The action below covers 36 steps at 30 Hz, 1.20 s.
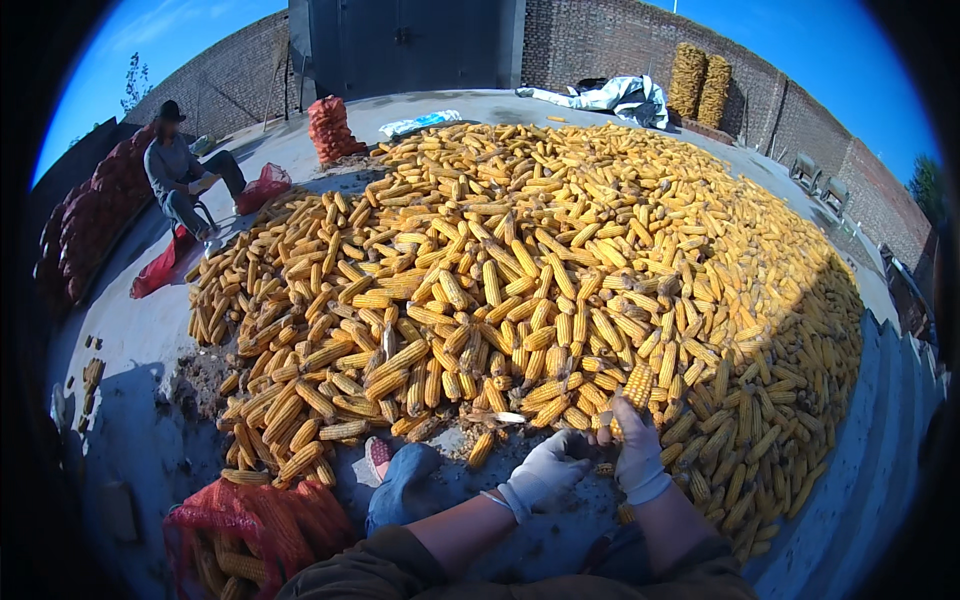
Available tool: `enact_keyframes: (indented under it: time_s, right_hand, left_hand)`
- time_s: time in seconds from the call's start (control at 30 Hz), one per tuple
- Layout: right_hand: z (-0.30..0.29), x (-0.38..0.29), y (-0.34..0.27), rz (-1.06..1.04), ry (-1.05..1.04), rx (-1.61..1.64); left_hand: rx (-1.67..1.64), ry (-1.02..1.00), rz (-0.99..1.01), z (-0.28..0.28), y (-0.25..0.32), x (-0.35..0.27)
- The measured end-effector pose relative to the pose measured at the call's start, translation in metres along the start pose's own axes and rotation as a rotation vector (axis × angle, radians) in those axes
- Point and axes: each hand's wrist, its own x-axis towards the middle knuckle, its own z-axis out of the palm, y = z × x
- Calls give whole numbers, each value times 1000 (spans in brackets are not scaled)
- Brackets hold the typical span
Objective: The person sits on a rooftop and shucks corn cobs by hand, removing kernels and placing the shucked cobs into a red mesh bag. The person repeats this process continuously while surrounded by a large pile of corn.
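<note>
A big heap of husked yellow corn cobs (487,277) lies before me. My right hand (637,450), in a whitish glove, grips a corn cob (639,386) that points up and away from me. Close to its left, my left hand (551,465), gloved too, has its fingertips at the lower end of this cob; whether they hold something there cannot be told. Single cobs lie just beyond both hands. Beside my left leg stands a red mesh bag (259,525) with cobs inside, its mouth towards me.
At the left a person (180,169) in a hat sits by red mesh bags (97,210). Another filled red bag (330,129) stands behind the heap. Corrugated sheeting (877,420) borders the heap at the right. A brick wall (600,45) and dark metal gate (405,45) stand behind.
</note>
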Motion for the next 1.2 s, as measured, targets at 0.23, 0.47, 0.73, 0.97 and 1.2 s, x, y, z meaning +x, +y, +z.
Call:
enact_keyframes:
  time_s: [0.23, 0.47, 0.73, 0.97, 1.2]
  right_hand:
    - [-19, -7, 41, -217, -309, -471]
    - [-18, -4, 52, -371, -334, -549]
    - [0, -1, 34, -154, -421, -276]
    - [-3, -12, 41, -78, -464, -714]
    - [-3, -46, 31, -66, -545, -709]
  left_hand:
    - [-258, -110, 269, 3, -81, 28]
    - [-1059, -60, -430, 10, -2, 15]
    - [-550, 30, 485, -24, -19, 31]
    - [-1106, 294, -77, -61, 42, -17]
    - [-1011, 693, 82, -138, 99, -174]
